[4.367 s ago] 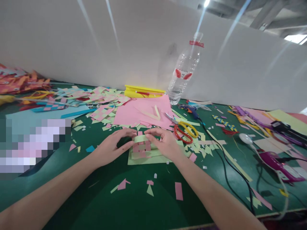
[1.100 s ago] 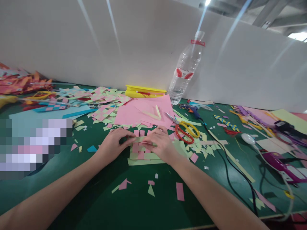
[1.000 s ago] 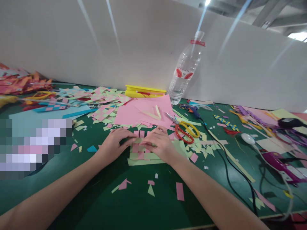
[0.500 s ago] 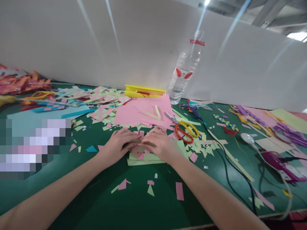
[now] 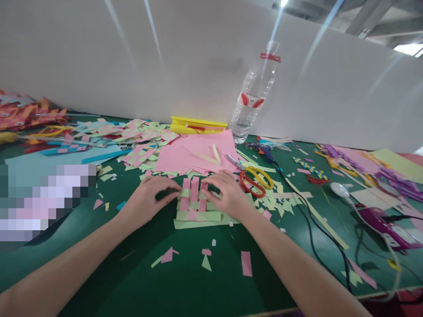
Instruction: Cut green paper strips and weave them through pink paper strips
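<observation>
A small piece of woven paper strips, pink running upright and pale green across, lies on the green table in front of me. Thumb and fingertips of my left hand are pinched at its upper left edge. On the upper right side, my right hand pinches it between thumb and index finger, hiding part of the strips. Under the weave, a pale green sheet sticks out along the bottom. Scissors with red and yellow handles rest beyond my right hand, their blades on a pink sheet.
A clear plastic bottle stands by the white wall behind a yellow folded piece. To the right are a glue gun, its black cable, and a purple device. Woven pieces and paper scraps are piled at the left.
My hands have moved apart, left hand leftward and right hand slightly rightward. More of the woven pink and green strips now shows between them.
</observation>
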{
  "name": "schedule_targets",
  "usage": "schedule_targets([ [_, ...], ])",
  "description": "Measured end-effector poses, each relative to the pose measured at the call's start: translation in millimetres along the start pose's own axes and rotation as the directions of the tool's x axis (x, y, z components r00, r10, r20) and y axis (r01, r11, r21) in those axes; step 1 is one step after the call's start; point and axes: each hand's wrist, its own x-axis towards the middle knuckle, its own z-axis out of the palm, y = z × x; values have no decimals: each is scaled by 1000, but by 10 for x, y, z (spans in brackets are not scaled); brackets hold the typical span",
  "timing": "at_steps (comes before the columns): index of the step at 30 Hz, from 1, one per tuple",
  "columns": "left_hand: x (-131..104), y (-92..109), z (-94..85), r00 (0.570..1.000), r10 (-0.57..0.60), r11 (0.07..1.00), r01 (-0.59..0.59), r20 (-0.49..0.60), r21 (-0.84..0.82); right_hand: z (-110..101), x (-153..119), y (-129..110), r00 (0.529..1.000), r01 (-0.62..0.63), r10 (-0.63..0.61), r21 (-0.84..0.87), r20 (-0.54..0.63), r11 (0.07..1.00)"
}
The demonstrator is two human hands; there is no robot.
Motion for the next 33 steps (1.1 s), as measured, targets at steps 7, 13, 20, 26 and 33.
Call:
schedule_targets([
  [7, -2, -37, 59, 996, 79, 996, -80, 30, 33, 18, -2, 42, 998, -28, 30, -31, 59, 999],
  [13, -11, -4, 61, 987, 124, 990, -130, 105, 46, 38, -10, 52, 997, -32, 35, -48, 71, 998],
  [20, 1, 86, 44, 974, 141, 985, -155, 175, 69, 45, -16, 59, 997, -31, 36, -75, 65, 997],
  [26, 13, 111, 38, 967, 155, 983, -171, 203, 68, 36, 0, 39, 997, -20, 22, -39, 69, 999],
  [33, -2, 60, 23, 986, 131, 981, -144, 108, 127, 32, -9, 51, 997, -36, 35, 10, 70, 999],
])
